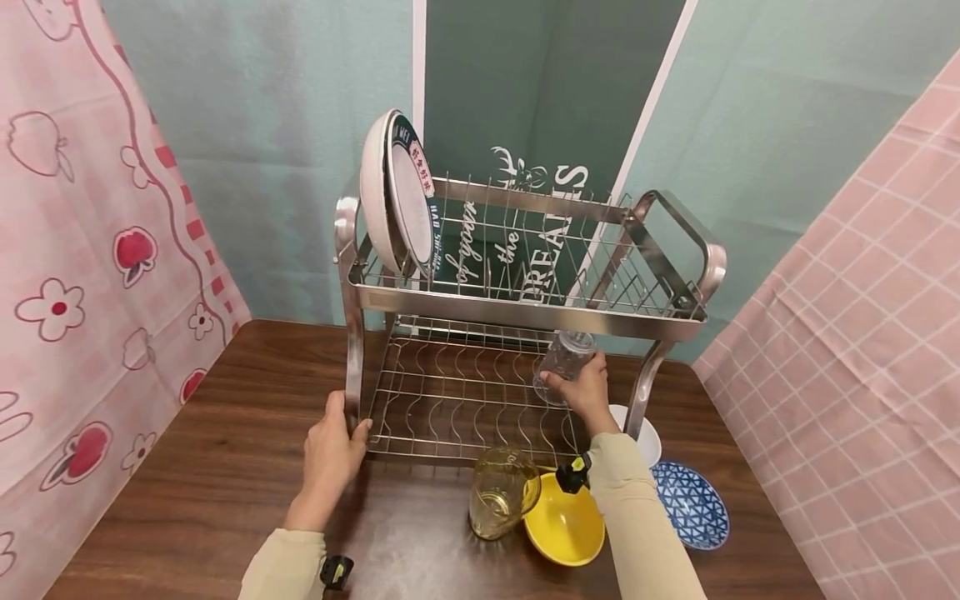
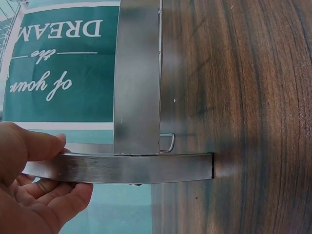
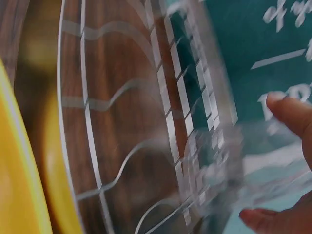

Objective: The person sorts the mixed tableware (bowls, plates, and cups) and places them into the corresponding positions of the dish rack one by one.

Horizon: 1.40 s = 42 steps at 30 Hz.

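A two-tier metal dish rack [image 1: 525,312] stands on the wooden table. My left hand [image 1: 333,446] grips its left front leg [image 2: 136,168], thumb on one side and fingers on the other in the left wrist view. Inside the lower tier, my right hand [image 1: 585,390] holds a clear cup [image 1: 567,357] near the rack's right side. In the right wrist view the blurred, see-through cup [image 3: 214,170] lies between thumb and fingers, over the wavy wires [image 3: 126,165]. Two bowls [image 1: 378,192] stand on edge at the upper tier's left end.
An amber glass pitcher [image 1: 491,500] stands in front of the rack beside a yellow bowl [image 1: 566,525]. By the right leg are a white bowl [image 1: 643,440] and a blue patterned dish [image 1: 692,507]. Curtains [image 1: 847,350] surround the table.
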Each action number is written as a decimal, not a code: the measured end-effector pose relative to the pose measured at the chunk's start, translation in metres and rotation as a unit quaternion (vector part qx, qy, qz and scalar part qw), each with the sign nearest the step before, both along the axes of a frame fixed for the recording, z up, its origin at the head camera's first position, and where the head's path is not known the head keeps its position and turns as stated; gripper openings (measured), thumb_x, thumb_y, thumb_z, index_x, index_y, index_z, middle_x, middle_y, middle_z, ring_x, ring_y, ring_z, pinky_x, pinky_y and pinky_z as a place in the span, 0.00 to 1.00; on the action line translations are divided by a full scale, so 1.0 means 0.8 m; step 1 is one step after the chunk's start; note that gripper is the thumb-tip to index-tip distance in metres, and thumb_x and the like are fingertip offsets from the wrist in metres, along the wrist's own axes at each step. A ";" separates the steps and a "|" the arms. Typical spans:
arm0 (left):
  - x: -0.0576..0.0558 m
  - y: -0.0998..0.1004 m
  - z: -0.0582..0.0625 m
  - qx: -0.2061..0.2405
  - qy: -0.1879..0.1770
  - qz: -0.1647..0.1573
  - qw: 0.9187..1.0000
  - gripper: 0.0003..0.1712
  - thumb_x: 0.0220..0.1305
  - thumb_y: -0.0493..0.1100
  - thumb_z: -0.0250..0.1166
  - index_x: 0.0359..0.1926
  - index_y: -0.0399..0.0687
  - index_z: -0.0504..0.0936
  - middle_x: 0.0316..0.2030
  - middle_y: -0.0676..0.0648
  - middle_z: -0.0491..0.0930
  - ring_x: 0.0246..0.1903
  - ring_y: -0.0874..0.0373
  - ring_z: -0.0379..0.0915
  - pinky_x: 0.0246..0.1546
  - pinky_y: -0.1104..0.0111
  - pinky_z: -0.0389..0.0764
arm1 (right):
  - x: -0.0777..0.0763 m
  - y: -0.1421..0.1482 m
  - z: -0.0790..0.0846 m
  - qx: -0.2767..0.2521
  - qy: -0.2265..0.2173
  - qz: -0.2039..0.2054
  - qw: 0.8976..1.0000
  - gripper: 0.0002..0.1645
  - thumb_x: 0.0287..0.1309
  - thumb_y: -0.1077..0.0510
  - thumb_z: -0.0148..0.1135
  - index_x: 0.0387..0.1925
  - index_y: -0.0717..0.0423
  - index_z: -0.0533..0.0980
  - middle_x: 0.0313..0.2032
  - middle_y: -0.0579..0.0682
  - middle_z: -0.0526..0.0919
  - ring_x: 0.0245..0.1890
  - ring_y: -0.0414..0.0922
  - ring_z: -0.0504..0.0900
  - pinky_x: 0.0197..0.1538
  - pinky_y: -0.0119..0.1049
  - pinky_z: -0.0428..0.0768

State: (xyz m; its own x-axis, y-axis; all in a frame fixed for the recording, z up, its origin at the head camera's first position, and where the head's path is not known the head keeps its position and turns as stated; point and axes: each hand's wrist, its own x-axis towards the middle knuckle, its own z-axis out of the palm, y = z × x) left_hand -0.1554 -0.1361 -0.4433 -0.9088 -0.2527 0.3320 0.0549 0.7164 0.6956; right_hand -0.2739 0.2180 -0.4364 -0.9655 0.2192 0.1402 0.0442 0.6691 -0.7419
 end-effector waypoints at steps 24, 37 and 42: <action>0.001 0.002 -0.002 0.004 0.016 0.003 1.000 0.22 0.53 0.34 0.67 0.46 0.44 0.67 0.30 0.30 0.79 0.31 0.30 0.74 0.29 0.44 0.70 | 0.061 -0.002 0.029 -0.021 -0.037 0.077 0.996 0.58 0.48 0.60 0.68 0.66 0.74 0.39 0.59 0.77 0.57 0.59 0.68 0.60 0.59 0.57 0.60; 0.000 0.003 -0.004 0.013 0.015 0.005 1.000 0.21 0.52 0.34 0.68 0.45 0.44 0.67 0.31 0.32 0.79 0.31 0.30 0.74 0.29 0.45 0.70 | 0.100 0.003 0.030 0.001 -0.103 0.144 0.984 0.48 0.51 0.53 0.68 0.65 0.69 0.54 0.58 0.74 0.63 0.57 0.67 0.64 0.54 0.58 0.65; -0.001 0.003 -0.005 0.020 0.022 0.001 1.000 0.21 0.52 0.33 0.68 0.44 0.43 0.67 0.30 0.32 0.79 0.31 0.31 0.75 0.29 0.45 0.71 | 0.114 0.005 0.035 -0.020 -0.101 0.180 0.978 0.39 0.52 0.55 0.67 0.60 0.70 0.61 0.55 0.72 0.67 0.54 0.66 0.69 0.53 0.56 0.68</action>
State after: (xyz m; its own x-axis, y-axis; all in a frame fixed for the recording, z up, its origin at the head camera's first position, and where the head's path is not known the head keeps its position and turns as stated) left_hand -0.1559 -0.1336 -0.4472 -0.8927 -0.2689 0.3616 0.0850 0.6876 0.7211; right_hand -0.1825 0.2217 -0.4088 -0.9883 -0.1391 -0.0621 -0.0417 0.6393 -0.7679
